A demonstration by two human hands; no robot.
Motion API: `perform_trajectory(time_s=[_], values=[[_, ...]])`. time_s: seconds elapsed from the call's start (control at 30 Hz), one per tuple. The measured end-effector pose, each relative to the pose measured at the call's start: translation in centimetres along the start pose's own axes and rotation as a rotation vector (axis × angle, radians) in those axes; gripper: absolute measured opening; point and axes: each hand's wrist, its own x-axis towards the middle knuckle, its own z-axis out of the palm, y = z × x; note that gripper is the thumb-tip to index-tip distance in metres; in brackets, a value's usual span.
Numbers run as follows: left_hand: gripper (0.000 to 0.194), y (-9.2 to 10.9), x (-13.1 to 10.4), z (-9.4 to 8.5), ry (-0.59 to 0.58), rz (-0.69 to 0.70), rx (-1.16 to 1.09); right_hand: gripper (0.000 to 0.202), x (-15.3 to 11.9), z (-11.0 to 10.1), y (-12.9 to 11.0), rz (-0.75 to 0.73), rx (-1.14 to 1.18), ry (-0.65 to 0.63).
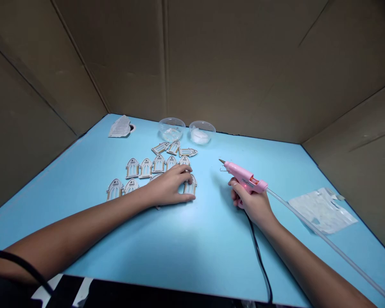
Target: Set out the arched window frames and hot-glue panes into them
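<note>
My right hand (252, 203) is wrapped around the handle of a pink hot glue gun (244, 176), its nozzle aimed to the upper left. A long clear glue stick (324, 239) runs out of the back of the gun. My left hand (171, 186) rests low over the table, thumb and fingertips curved about the edges of an arched window piece (190, 186). Similar white-and-gold window pieces (145, 168) lie in rows around that hand, some partly hidden by it. Three more window pieces (173, 147) lie farther back.
Two clear plastic bowls (172, 128) with whitish contents stand at the back of the blue table (192, 256). Crumpled white packets lie at back left (119, 127) and right (322, 210). A black cord (258, 252) hangs from the gun. Cardboard walls (231, 64) enclose the table.
</note>
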Motion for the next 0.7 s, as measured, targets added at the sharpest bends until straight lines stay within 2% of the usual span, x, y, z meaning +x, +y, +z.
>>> perform_trajectory(time_s=[0.1, 0.17, 0.37, 0.53, 0.7], values=[[0.060, -0.1, -0.1, -1.0, -0.144, -0.045, -0.048, 0.033, 0.0, 0.1, -0.1, -0.009, 0.008, -0.007], [0.065, -0.2, -0.1, -1.5, -0.201, -0.089, -0.098, 0.033, 0.0, 0.2, -0.2, -0.016, 0.014, -0.004], [0.055, -0.4, -0.5, -1.7, -0.184, -0.053, -0.127, 0.034, -0.1, 0.1, -0.6, -0.022, 0.029, 0.000], [0.039, 0.0, -1.9, -1.4, -0.184, -0.013, -0.047, 0.034, -0.1, 0.2, -0.5, -0.030, 0.039, -0.008], [0.033, 0.0, -3.3, -1.0, -0.142, 0.004, 0.033, 0.035, 0.0, 0.3, -0.4, -0.027, 0.029, -0.008]])
